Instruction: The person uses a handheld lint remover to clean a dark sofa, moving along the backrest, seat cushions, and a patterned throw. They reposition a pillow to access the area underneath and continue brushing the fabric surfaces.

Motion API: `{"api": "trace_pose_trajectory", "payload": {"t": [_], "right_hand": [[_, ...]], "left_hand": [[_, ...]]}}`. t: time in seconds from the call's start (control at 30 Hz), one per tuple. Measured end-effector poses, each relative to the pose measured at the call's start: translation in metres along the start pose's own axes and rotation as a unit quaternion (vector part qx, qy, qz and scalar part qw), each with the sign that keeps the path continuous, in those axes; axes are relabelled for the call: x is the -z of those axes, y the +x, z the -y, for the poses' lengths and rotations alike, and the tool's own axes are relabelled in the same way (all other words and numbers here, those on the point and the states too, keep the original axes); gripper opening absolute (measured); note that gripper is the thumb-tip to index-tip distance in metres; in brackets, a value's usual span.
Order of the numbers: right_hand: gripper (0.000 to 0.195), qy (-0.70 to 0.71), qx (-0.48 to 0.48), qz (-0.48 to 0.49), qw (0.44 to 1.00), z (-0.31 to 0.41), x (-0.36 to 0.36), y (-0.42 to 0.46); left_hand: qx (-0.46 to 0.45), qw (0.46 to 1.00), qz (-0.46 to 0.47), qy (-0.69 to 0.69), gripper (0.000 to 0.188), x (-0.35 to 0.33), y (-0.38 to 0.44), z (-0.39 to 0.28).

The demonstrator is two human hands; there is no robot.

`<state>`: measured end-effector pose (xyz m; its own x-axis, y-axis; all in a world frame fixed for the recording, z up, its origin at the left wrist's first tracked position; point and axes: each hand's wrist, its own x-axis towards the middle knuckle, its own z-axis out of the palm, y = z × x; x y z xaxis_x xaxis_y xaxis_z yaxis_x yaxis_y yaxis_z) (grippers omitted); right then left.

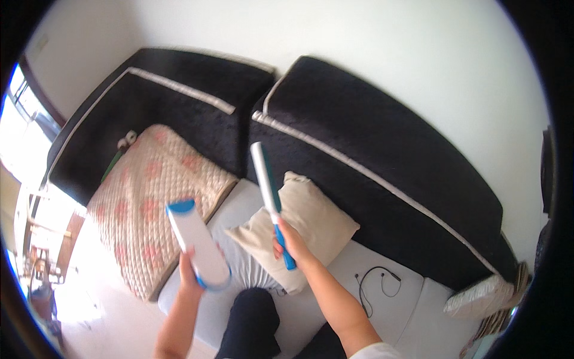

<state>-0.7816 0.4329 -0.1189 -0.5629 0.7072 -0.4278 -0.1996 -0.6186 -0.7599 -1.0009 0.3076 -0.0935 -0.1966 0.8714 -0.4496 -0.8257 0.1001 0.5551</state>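
Observation:
My right hand [291, 242] grips the blue handle of a lint brush [267, 179]. The brush points up and away, with its white edge and dark green pad side in view. In my left hand [192, 269] is the white brush case [201, 244] with blue ends, tilted to the left. The brush and the case are apart. Behind and below the brush lies a cream cushion [314, 211] on the grey sofa seat [385, 287]. My knee in dark trousers [254, 318] is at the seat in front of me.
A quilted floral cover [148, 202] drapes over the sofa's left part. Black sofa backrests [372, 130] stand against the white wall [381, 40]. A black neckband earphone set [379, 273] lies on the seat, and another pillow [480, 296] sits at far right. Furniture [42, 269] stands at far left.

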Motion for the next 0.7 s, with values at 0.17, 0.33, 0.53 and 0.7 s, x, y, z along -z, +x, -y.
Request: {"api": "trace_pose_trajectory", "payload": {"t": [0.17,0.33,0.53,0.7], "right_hand": [[0.050,0.251,-0.191,0.277,0.908,-0.025,-0.001,-0.089],[0.043,0.105,-0.206,0.225,0.946,-0.050,-0.002,-0.119],[0.043,-0.119,-0.122,0.116,0.979,-0.048,-0.012,-0.112],[0.048,-0.128,-0.119,0.044,0.984,-0.056,-0.023,-0.085]], "left_hand": [[-0.053,0.990,-0.128,0.018,0.060,-0.029,0.082,-0.055],[-0.011,0.983,-0.177,0.039,0.060,-0.055,0.104,-0.060],[0.037,0.973,-0.154,0.167,0.060,-0.075,0.081,-0.015],[0.097,0.968,-0.120,0.198,0.057,-0.068,0.038,0.074]]}}
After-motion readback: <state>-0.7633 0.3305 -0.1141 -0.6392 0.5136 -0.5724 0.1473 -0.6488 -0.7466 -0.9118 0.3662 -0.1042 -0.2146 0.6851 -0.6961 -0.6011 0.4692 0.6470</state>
